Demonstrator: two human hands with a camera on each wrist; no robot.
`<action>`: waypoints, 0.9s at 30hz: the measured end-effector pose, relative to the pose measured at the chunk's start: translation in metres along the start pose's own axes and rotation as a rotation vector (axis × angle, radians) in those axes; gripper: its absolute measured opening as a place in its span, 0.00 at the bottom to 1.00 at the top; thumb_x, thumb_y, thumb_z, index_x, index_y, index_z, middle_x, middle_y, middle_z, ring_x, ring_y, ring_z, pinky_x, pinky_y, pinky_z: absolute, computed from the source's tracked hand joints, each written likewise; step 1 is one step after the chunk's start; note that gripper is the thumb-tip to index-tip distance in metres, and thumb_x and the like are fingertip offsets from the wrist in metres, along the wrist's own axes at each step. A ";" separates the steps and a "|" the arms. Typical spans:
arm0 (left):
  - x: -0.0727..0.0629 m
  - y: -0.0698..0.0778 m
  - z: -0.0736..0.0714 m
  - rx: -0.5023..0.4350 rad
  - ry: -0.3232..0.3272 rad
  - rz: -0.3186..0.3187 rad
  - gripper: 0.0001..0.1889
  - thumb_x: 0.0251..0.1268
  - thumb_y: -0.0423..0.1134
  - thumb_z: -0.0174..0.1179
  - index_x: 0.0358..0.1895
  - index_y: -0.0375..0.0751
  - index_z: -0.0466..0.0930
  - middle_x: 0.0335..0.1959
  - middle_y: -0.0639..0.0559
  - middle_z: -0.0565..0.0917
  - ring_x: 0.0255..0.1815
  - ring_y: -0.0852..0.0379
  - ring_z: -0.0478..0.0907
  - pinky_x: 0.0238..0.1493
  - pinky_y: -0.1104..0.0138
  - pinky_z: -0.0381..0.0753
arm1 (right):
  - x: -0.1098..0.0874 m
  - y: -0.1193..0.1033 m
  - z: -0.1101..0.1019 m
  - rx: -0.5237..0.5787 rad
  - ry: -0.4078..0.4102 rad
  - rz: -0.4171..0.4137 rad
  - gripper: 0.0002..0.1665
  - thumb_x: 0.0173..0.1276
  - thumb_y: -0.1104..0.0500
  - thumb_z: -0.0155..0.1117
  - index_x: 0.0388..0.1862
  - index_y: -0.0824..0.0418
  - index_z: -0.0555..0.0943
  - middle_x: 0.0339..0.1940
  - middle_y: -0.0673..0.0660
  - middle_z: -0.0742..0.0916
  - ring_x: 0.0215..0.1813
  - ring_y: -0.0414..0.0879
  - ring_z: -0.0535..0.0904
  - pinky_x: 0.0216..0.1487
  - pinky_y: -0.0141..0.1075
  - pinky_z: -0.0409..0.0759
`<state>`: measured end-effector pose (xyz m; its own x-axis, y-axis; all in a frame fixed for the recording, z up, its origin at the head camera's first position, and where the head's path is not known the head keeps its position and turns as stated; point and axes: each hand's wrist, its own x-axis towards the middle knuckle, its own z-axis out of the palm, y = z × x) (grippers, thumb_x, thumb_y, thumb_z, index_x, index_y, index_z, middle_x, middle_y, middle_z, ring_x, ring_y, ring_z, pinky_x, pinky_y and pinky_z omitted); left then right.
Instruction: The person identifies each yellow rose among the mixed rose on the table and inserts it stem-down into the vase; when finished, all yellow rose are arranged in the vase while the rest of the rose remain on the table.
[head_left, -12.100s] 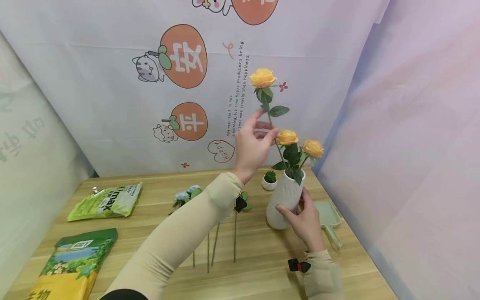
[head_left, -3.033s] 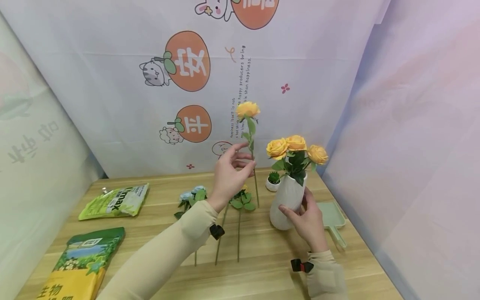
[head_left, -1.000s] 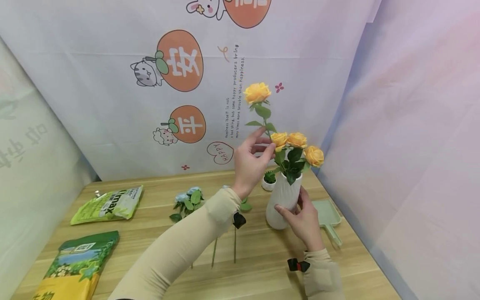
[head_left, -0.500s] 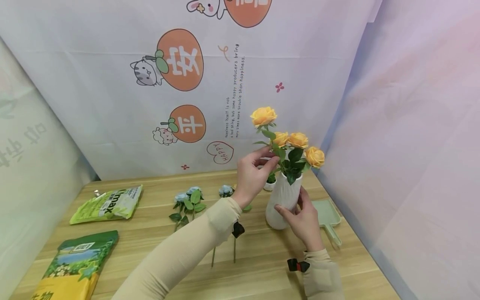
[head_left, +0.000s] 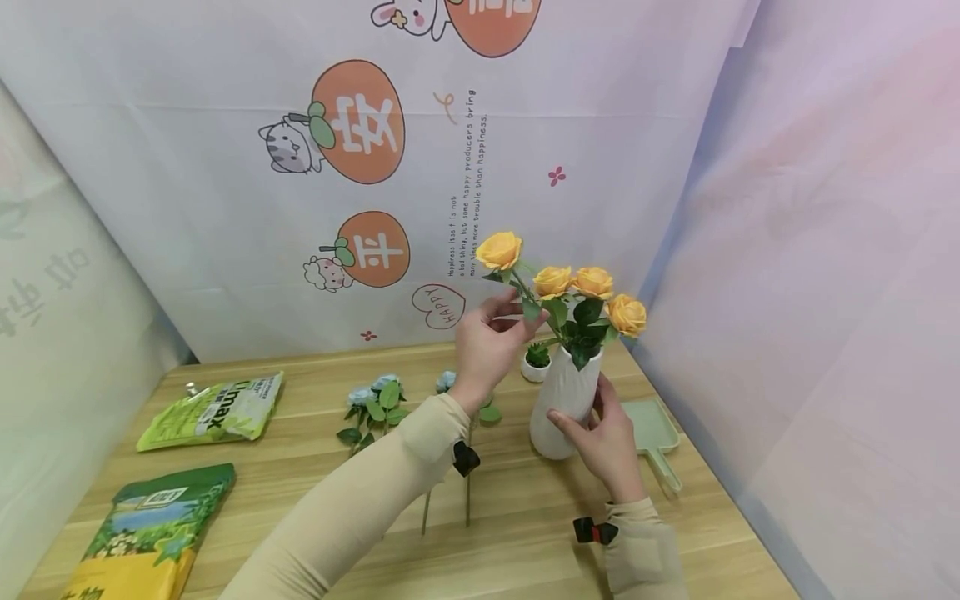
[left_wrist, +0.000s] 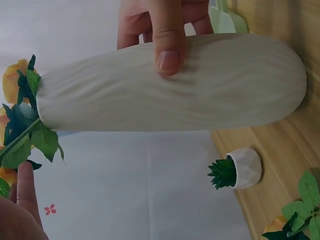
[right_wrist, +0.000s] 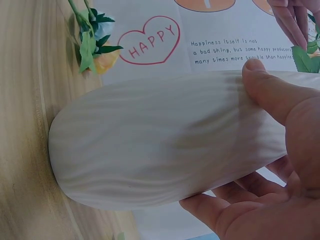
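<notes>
The white ribbed vase [head_left: 564,404] stands on the table, tilted slightly to the right, with several yellow roses in its mouth. My right hand [head_left: 611,442] grips its side, thumb across the front and fingers behind, as the right wrist view also shows. At the upper left of the vase, my left hand [head_left: 487,346] has thumb and fingers about the stem of a yellow rose [head_left: 500,250] that leans left, its lower end in the vase. A leaf partly hides the contact. In the left wrist view a fingertip [left_wrist: 26,172] lies beside the leaves, below the green stem [left_wrist: 20,136].
Blue roses [head_left: 372,393] and other stems lie left of the vase, partly under my left arm. A small potted succulent [head_left: 536,361] stands behind the vase, a pale green dustpan [head_left: 652,433] to its right. Two bags, green [head_left: 213,410] and yellow-green [head_left: 150,533], lie far left.
From beside the vase, my left hand brought the rose over its mouth and lowered the stem in. Over the last half second the bloom tipped left and the hand shifted left. My right hand stayed put.
</notes>
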<state>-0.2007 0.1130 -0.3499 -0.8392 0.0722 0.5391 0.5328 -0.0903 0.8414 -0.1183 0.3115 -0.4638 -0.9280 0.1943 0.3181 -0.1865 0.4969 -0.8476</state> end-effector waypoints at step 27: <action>-0.006 0.003 0.006 -0.176 -0.047 0.040 0.10 0.71 0.34 0.74 0.51 0.33 0.91 0.43 0.43 0.92 0.33 0.51 0.92 0.39 0.56 0.94 | 0.000 0.001 0.000 0.006 0.000 0.004 0.59 0.67 0.47 0.83 0.87 0.57 0.59 0.77 0.68 0.75 0.77 0.64 0.73 0.72 0.63 0.76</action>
<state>-0.1934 0.1178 -0.3507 -0.8094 0.1107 0.5767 0.5349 -0.2662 0.8019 -0.1182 0.3116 -0.4649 -0.9289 0.1960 0.3141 -0.1844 0.4906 -0.8516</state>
